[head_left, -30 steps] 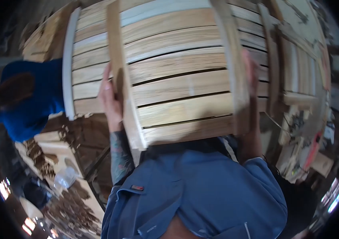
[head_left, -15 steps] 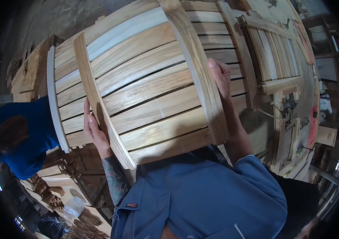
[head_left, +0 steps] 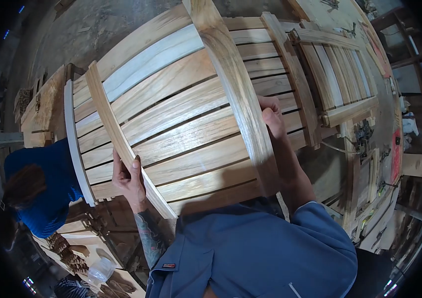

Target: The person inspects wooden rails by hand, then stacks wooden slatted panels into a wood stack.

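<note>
A slatted wooden panel (head_left: 183, 134) is held up close to my chest, its pale and brown slats running between two side rails. My left hand (head_left: 130, 183) grips the left rail (head_left: 106, 109) low down, thumb across its front edge and fingers partly behind it. On the other side my right hand (head_left: 273, 118) is closed at the wider right rail (head_left: 238, 94), with some of its fingers hidden behind the wood. Beyond the held panel lies a second, larger slatted panel (head_left: 268, 69), partly covered by it.
To the right, another slatted frame (head_left: 340, 74) lies near metal clamps (head_left: 362, 134) on a workbench (head_left: 387, 107). A person in a blue top (head_left: 39, 181) is at the left. Lower left, a clear plastic container (head_left: 101, 268) stands among wooden pieces.
My left thumb has come over the front of the left rail. My right hand has slid lower along its rail and curled more. The held panel has tilted slightly, and the view has shifted.
</note>
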Demonstrator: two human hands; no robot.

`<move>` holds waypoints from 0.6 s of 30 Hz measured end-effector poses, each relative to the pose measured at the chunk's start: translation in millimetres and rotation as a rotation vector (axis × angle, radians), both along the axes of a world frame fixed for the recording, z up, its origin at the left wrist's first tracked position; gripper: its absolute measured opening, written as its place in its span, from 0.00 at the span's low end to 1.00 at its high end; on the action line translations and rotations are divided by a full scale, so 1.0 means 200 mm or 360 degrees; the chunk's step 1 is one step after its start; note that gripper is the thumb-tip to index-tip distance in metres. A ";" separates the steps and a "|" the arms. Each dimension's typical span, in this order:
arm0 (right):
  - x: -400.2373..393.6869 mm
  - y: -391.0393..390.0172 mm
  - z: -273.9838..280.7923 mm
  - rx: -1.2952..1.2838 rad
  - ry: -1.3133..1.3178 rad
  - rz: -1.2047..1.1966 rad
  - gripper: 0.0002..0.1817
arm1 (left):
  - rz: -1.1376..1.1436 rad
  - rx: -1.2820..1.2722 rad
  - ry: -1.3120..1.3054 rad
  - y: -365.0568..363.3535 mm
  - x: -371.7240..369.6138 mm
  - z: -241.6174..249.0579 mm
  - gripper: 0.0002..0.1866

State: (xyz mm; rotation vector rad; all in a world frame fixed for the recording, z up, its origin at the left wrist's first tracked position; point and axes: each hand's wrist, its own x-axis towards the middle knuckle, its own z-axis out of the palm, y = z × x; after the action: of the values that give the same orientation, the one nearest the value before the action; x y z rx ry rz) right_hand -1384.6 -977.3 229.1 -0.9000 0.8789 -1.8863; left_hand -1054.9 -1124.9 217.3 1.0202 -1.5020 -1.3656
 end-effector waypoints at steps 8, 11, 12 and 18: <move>0.00 0.03 0.01 0.0128 -0.0042 -0.0023 0.38 | 0.0051 -0.0022 -0.0075 0.00 -0.01 0.01 0.35; 0.00 0.01 -0.01 0.0122 -0.0066 -0.0001 0.38 | 0.0085 -0.0015 -0.0033 0.02 -0.04 0.04 0.34; 0.00 0.01 -0.01 0.0112 -0.0063 0.0000 0.38 | 0.0110 -0.0013 0.0052 0.02 -0.05 0.04 0.34; -0.01 0.01 -0.01 0.0111 -0.0059 0.0029 0.36 | 0.0079 0.0002 0.0054 0.00 -0.01 0.00 0.34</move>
State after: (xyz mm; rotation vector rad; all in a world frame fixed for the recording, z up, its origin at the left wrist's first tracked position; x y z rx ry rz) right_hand -1386.2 -974.5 226.6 -0.8262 0.9053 -1.8395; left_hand -1057.2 -1124.0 216.4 1.0239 -1.4420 -1.3426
